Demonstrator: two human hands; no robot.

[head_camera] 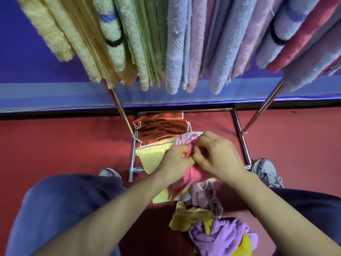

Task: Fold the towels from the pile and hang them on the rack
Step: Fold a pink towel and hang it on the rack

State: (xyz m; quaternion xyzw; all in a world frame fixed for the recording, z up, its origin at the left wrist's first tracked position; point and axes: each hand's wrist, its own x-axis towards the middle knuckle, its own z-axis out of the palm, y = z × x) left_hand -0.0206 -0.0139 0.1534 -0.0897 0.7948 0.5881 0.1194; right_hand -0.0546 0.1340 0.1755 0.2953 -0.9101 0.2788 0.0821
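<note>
Two colours fill the room: a red floor (55, 145) and a blue wall (27, 52) behind it, with a paler blue strip low on the wall. A shiny metal rack (243, 143) stands on the floor against the wall. Lots of hanging towels (177, 52) are draped over its top, side by side: yellow and green ones on the left, blue and pink in the middle, red on the right. Down inside the rack's bottom frame lies a brown towel (162, 128) with orange edges, and a yellow cloth (151, 156) lies just in front of it. The person stands close, with dark blue trousers (64, 209) and a grey shoe (265, 170) near each front corner of the rack. The left hand (175, 159) and the right hand (217, 156) are touching each other above the floor. Both have their fingers curled tight, pinching the top of a pink towel (191, 175). The rest of the pink towel hangs down below the hands. A pink and white patterned bit pokes out just above the fingers; I cannot tell if it is the same towel. The pile (217, 235) sits on the floor near the person, below the hands, with yellow, purple and flowery cloths all scrunched up together.
</note>
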